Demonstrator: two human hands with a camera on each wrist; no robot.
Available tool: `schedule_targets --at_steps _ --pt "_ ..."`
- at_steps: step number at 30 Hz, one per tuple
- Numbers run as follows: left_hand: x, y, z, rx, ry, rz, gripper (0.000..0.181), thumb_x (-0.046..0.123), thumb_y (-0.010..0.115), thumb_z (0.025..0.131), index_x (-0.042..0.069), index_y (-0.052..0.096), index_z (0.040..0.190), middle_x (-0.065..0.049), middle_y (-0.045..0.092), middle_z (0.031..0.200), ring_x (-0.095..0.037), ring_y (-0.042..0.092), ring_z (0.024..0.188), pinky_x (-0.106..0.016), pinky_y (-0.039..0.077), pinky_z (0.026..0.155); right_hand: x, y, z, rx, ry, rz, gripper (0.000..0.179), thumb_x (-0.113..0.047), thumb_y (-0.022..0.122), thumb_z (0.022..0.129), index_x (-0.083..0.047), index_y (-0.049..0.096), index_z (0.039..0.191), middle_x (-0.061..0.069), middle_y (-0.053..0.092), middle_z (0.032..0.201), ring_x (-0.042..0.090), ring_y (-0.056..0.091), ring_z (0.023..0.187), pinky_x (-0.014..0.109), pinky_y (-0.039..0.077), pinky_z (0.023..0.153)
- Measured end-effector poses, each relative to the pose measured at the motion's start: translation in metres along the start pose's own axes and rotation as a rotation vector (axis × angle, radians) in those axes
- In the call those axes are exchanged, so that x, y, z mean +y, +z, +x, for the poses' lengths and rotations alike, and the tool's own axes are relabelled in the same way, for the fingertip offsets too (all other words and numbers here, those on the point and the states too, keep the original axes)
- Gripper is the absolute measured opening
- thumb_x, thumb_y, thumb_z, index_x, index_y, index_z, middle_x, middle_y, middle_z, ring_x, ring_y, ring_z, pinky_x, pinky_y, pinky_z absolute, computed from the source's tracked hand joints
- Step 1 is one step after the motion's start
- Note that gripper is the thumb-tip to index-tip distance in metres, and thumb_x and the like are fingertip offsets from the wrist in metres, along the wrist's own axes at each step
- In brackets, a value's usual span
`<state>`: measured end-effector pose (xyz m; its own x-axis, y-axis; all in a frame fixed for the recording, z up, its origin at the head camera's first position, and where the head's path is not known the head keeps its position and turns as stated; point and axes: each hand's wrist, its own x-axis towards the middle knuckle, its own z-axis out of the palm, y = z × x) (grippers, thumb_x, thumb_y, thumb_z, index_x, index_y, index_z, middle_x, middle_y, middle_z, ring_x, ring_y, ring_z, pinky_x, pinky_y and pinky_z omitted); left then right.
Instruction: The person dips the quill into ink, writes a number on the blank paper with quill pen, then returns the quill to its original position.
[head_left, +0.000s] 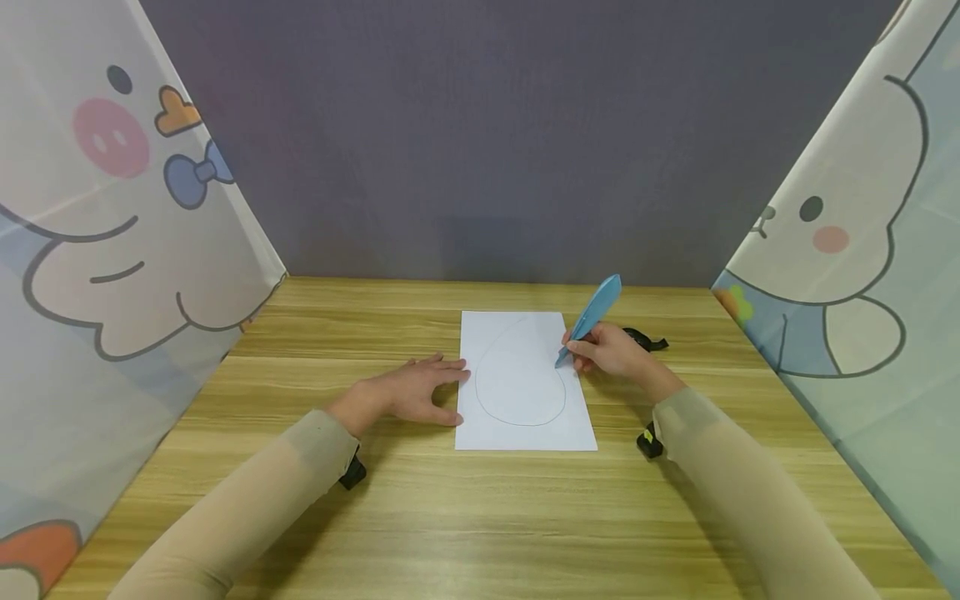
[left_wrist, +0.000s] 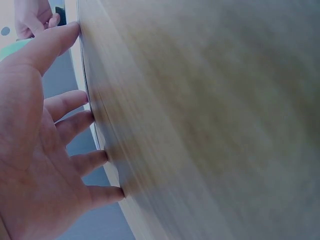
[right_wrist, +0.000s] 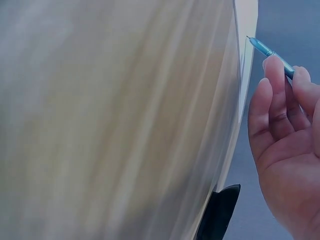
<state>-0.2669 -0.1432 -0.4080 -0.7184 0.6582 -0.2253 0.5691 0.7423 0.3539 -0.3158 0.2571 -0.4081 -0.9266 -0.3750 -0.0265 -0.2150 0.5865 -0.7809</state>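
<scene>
A white sheet of paper (head_left: 517, 438) lies on the wooden table, bearing a thin, egg-shaped line that narrows toward the far edge. My right hand (head_left: 617, 350) pinches a blue feather-shaped pen (head_left: 596, 308) between thumb and fingers, its tip at the right side of the drawn outline. In the right wrist view the slim metallic-blue barrel of the pen (right_wrist: 265, 49) points at the sheet. My left hand (head_left: 412, 392) is spread, with thumb and fingertips resting at the paper's left edge. From the left wrist, its fingers (left_wrist: 75, 125) look straight and apart, tips down on the surface.
Just beyond my right hand lies a black object (head_left: 645, 340), partly hidden by the hand. A dark grey panel (head_left: 480, 150) rises behind the table (head_left: 420, 517). Cloths with cartoon animals hang at the left (head_left: 90, 233) and right (head_left: 847, 217). Small black devices sit under both wrists.
</scene>
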Motion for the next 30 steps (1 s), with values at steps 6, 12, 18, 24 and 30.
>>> schedule_targets --at_steps 6,12,18,24,30 --pt "-0.001 0.001 0.000 0.005 0.013 0.012 0.088 0.058 0.070 0.101 0.015 0.040 0.171 -0.007 0.027 0.183 -0.049 0.018 0.169 -0.078 0.016 0.132 -0.002 0.001 0.005 0.016 0.002 0.002 0.026 -0.018 0.061 0.114 0.000 0.072 0.129 0.015 0.076 0.083 0.023 0.069 0.074 0.031 0.058 0.070" --pt "-0.003 0.003 0.002 0.005 0.007 0.015 0.087 0.059 0.070 0.101 0.016 0.040 0.172 -0.005 0.027 0.183 -0.049 0.018 0.169 -0.077 0.016 0.132 -0.002 0.003 0.012 0.027 -0.003 -0.007 0.028 -0.019 0.062 0.114 0.000 0.073 0.130 0.014 0.076 0.081 0.020 0.070 0.074 0.030 0.057 0.069" --pt "0.000 0.003 0.000 0.010 0.002 0.001 0.089 0.058 0.072 0.100 0.015 0.041 0.171 -0.004 0.028 0.183 -0.048 0.019 0.169 -0.076 0.017 0.133 -0.001 0.006 0.019 0.051 0.005 0.010 0.029 -0.019 0.063 0.114 0.002 0.073 0.131 0.017 0.077 0.083 0.020 0.073 0.074 0.029 0.061 0.069" --pt "0.000 0.003 -0.001 0.015 0.002 -0.004 0.089 0.057 0.072 0.099 0.015 0.041 0.171 -0.004 0.029 0.183 -0.047 0.019 0.169 -0.075 0.017 0.133 -0.002 0.008 0.025 0.058 0.006 0.011 0.029 -0.020 0.063 0.114 0.001 0.073 0.131 0.017 0.078 0.087 0.021 0.073 0.076 0.030 0.060 0.069" --pt "0.000 0.003 -0.001 0.021 0.003 -0.008 0.088 0.058 0.072 0.099 0.015 0.042 0.171 -0.005 0.029 0.183 -0.048 0.019 0.169 -0.077 0.017 0.132 -0.005 0.011 0.030 0.058 -0.021 0.016 0.029 -0.018 0.063 0.113 0.003 0.073 0.130 0.015 0.079 0.083 0.022 0.071 0.073 0.030 0.055 0.066"
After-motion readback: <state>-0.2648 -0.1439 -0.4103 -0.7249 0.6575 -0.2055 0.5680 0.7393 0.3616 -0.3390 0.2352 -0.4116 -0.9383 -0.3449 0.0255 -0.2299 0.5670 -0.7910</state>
